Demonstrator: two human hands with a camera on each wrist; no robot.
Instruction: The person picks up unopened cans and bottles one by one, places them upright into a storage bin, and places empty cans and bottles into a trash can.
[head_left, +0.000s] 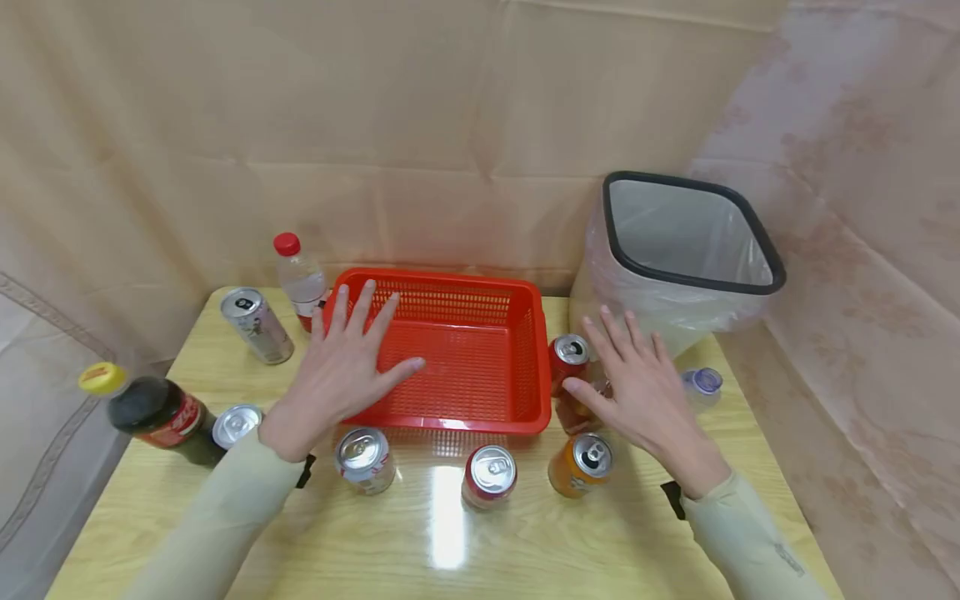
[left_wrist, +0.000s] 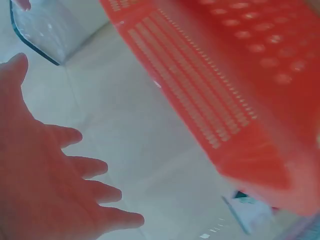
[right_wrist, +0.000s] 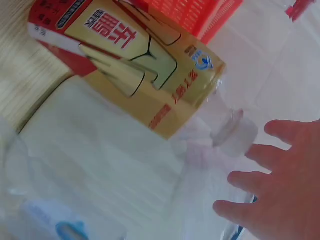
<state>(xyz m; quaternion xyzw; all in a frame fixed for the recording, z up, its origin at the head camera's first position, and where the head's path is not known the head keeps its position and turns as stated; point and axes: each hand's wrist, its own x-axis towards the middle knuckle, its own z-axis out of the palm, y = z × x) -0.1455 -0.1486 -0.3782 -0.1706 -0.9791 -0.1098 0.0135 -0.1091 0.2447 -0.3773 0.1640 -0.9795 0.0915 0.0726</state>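
Note:
My left hand (head_left: 341, 371) hovers with fingers spread over the left end of a red plastic basket (head_left: 457, 367), holding nothing. In the left wrist view that hand (left_wrist: 55, 185) is apart from the basket's perforated side (left_wrist: 200, 75). My right hand (head_left: 637, 387), fingers also spread, is above the table right of the basket and holds nothing. Beneath it, partly hidden in the head view, is a clear-necked bottle with a gold and red label (right_wrist: 130, 60). A red can (head_left: 570, 354) stands between this hand and the basket.
A bin with a plastic liner (head_left: 652, 292) stands back right, near a blue-capped bottle (head_left: 703, 383). Orange (head_left: 577, 467), red (head_left: 489, 477) and white (head_left: 365, 460) cans line the front. Leftward are a cola bottle (head_left: 168, 421), cans (head_left: 258, 325) and a red-capped bottle (head_left: 300, 279).

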